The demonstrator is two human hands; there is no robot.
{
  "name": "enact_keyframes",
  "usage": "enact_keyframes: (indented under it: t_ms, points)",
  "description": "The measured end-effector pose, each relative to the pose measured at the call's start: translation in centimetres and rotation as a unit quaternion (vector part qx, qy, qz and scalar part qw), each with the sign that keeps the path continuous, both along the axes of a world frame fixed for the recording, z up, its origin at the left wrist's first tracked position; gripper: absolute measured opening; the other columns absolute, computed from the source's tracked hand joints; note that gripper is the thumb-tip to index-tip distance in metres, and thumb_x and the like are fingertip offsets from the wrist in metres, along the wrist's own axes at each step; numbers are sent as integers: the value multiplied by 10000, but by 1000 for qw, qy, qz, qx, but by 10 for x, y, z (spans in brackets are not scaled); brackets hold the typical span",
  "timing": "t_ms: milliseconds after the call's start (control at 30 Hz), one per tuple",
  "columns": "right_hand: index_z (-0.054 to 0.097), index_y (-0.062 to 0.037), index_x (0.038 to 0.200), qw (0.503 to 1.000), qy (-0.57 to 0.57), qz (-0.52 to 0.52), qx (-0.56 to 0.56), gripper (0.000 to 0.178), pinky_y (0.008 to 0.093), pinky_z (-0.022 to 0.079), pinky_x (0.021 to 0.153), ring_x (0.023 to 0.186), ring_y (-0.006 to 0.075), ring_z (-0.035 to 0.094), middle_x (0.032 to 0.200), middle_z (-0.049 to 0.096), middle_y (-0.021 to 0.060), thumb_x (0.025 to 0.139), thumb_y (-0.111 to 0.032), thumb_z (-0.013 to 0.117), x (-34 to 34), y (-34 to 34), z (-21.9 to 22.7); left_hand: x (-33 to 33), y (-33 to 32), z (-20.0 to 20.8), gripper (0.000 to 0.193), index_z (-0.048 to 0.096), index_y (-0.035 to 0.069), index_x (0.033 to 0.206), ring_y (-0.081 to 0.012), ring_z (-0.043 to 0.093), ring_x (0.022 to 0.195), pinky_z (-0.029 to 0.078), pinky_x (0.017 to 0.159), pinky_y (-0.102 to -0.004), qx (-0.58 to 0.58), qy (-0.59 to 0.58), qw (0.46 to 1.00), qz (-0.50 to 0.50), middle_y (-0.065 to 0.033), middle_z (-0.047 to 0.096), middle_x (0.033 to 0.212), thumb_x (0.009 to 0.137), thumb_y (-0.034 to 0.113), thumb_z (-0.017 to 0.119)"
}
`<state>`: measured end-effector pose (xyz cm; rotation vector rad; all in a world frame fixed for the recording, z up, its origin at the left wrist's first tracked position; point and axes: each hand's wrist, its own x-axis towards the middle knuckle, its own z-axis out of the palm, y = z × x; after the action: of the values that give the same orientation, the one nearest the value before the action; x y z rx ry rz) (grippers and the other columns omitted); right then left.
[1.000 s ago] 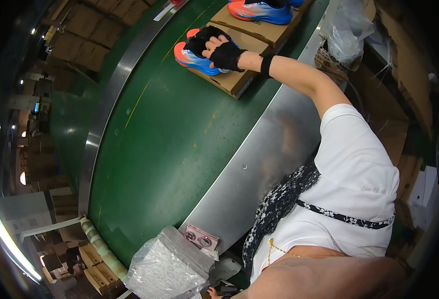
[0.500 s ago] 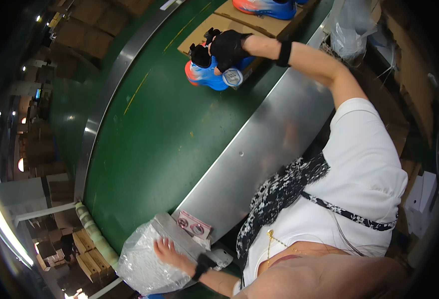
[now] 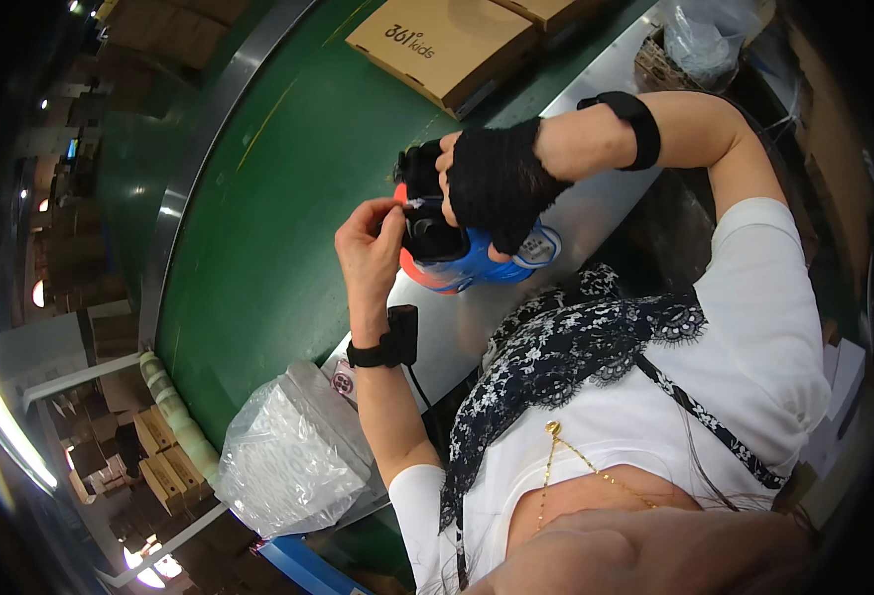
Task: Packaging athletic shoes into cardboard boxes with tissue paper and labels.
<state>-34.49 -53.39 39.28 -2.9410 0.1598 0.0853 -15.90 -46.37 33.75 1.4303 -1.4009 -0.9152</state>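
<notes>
1. Since the earlier frame, the blue-and-orange shoes (image 3: 479, 264) have left the flat cardboard box (image 3: 444, 48), which lies beyond the right hand (image 3: 492, 186).
2. That hand, in fuzzy black fingerless knit, grips them from above.
3. The bare left hand (image 3: 372, 245) pinches at their black collar, contents indiscernible.
4. Below it sits crinkled clear plastic (image 3: 288, 461).

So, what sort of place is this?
Probably a shoe factory or packing floor. What shows it: a long green surface edged in metal, like a conveyor belt; blue and orange shoes being handled beside it; and cardboard boxes lying on it.
</notes>
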Motion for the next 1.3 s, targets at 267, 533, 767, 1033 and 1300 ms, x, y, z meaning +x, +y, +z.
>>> enact_keyframes:
  t_ms: [267,533,767,1033,1300]
  points:
    - [573,-159,548,990,-56,116,-57,253,353,325,683,733,238,528,621,584,44,463,-385,647,6,25,-47,-10,2,-1,206,545,-29,870,-112,557,655,462,547,-228,-19,-185,982,28,-48,599,763,709,81,611]
    - [586,-121,710,982,76,128,-114,318,383,343,729,804,255,523,749,592,43,590,-412,634,18,25,-82,18,0,-44,316,538,-46,1005,-133,562,631,461,578,-237,106,112,988,-3,-74,609,802,691,-9,522]
    - [602,-145,818,947,-151,-283,11,207,481,378,767,995,261,483,1006,566,107,722,-304,512,24,-102,-111,-62,-6,-68,323,600,-32,892,-207,606,656,467,615,-288,85,-205,971,-92,-147,615,734,644,175,611]
    - [539,-153,1002,889,-122,-410,-164,265,735,157,807,1187,485,202,1287,246,282,804,-261,400,28,-132,-178,-51,1,-65,438,557,-48,1018,-202,580,697,473,647,-297,252,10,959,-131,-160,605,840,777,315,598]
    - [537,-161,1027,867,-351,-351,-43,445,728,178,800,1210,370,274,1250,337,232,595,-232,617,26,-52,-124,-46,-39,-50,578,313,-70,1230,-380,311,1176,271,954,-368,-136,-274,952,24,-270,303,1271,875,382,380]
